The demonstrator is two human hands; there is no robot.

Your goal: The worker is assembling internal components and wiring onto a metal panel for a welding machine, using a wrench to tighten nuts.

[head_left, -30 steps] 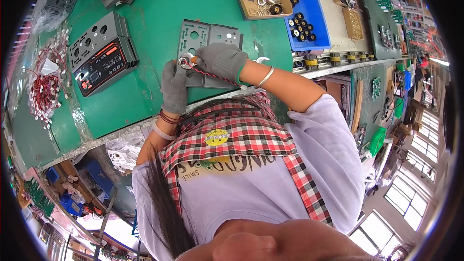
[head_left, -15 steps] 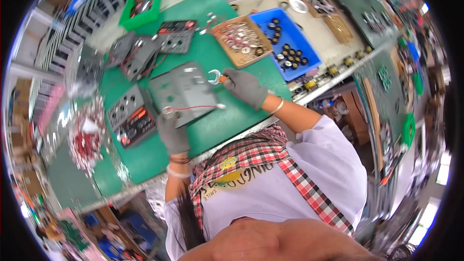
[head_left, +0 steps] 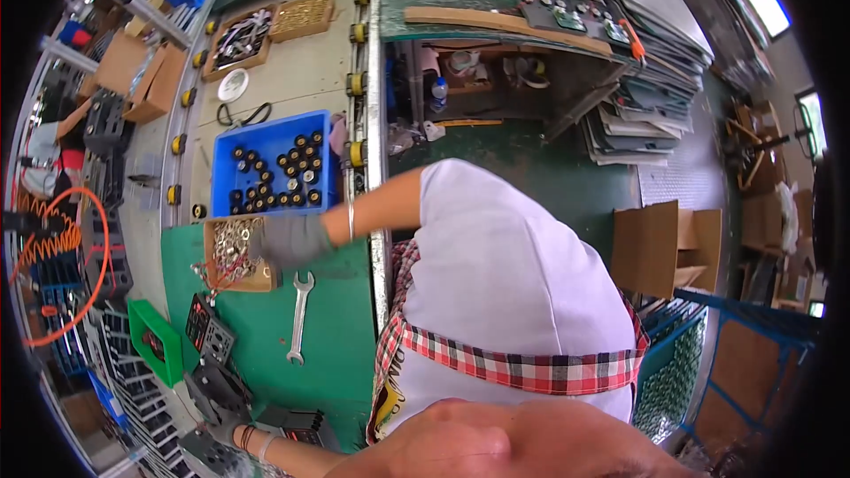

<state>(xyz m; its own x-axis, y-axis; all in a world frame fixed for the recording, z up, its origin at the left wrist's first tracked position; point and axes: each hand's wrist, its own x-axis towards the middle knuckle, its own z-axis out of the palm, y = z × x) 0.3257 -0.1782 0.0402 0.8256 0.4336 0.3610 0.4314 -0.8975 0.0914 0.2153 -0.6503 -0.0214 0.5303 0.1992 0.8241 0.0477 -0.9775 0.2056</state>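
My right hand (head_left: 288, 241), in a grey glove, reaches left over a cardboard box (head_left: 258, 281) of small silver metal rings, fingers dipped among them; whether they grip any is hidden. A silver open-ended wrench (head_left: 299, 304) lies on the green mat (head_left: 341, 336) just below that hand, apart from it. My left hand (head_left: 215, 436), also gloved, is at the lower left edge, resting on a grey metal panel (head_left: 212, 389); its fingers are mostly out of sight. My white shirt and checked apron fill the middle.
A blue bin (head_left: 270, 133) of black round knobs stands above the cardboard box. A green tray (head_left: 158, 341), a black-and-red meter unit (head_left: 205, 332) and more grey panels sit at the lower left. Boxes of parts line the bench at upper left; stacked sheets lie at upper right.
The view has swung round sharply. My right hand left the grey panel and went to the box of metal rings. The wrench it held now lies on the mat.
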